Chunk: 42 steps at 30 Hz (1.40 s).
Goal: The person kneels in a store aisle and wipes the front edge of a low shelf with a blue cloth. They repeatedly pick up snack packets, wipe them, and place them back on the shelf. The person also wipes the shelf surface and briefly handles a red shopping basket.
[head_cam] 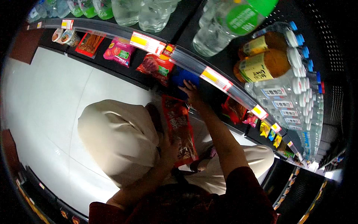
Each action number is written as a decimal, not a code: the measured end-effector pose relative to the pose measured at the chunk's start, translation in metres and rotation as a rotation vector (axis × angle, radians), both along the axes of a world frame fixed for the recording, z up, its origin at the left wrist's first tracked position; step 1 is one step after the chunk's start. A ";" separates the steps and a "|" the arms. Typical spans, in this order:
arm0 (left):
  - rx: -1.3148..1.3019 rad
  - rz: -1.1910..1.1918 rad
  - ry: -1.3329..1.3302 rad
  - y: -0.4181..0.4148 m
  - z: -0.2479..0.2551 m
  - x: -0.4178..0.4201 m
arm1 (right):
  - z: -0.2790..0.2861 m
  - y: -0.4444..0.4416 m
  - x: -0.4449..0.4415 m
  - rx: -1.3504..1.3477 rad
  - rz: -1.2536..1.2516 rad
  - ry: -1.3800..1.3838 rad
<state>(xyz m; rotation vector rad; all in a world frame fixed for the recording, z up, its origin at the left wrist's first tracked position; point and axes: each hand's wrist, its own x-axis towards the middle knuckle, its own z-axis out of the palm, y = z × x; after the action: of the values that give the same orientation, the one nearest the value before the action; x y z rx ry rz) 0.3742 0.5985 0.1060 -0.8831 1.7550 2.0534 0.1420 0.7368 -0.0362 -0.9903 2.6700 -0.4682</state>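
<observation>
My right hand (191, 92) reaches under the price rail with its fingers spread on a dark blue thing (186, 79) on the low shelf; its kind is too dim to tell. In my left hand (171, 149) is a long red snack packet (180, 130) with a clear window, held between my knees. A red snack bag (158, 65) lies just left of the blue thing. Farther left are a pink snack bag (119, 51) and a flat red packet of brown sticks (90, 43).
Above runs a shelf rail with price tags (215, 78). Large clear bottles (211, 42), amber drink bottles (275, 65) and rows of white-capped bottles (279, 92) stand on that shelf. Another red packet (236, 109) lies low at the right. Pale floor tiles (56, 84) spread at the left.
</observation>
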 end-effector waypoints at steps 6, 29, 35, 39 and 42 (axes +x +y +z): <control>0.014 0.108 0.030 0.001 -0.045 0.013 | 0.015 0.037 0.050 0.140 -0.054 0.038; 0.096 0.042 0.228 0.045 -0.010 -0.062 | 0.280 0.150 0.159 0.228 -0.157 -0.377; -0.008 -0.045 0.214 0.067 -0.047 -0.133 | 0.263 0.159 0.186 0.285 -0.122 -0.336; -0.100 -0.023 0.059 0.041 -0.111 -0.199 | 0.249 0.158 0.191 0.263 -0.042 -0.246; -0.022 0.056 0.022 0.045 -0.103 -0.218 | 0.245 0.160 0.190 0.269 -0.040 -0.232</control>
<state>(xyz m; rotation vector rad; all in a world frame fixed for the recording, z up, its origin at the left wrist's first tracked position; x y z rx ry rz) 0.1565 0.6439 0.0031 -0.9297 1.7873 2.0892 0.3318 0.8965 0.2090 -0.7564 2.4650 -0.2084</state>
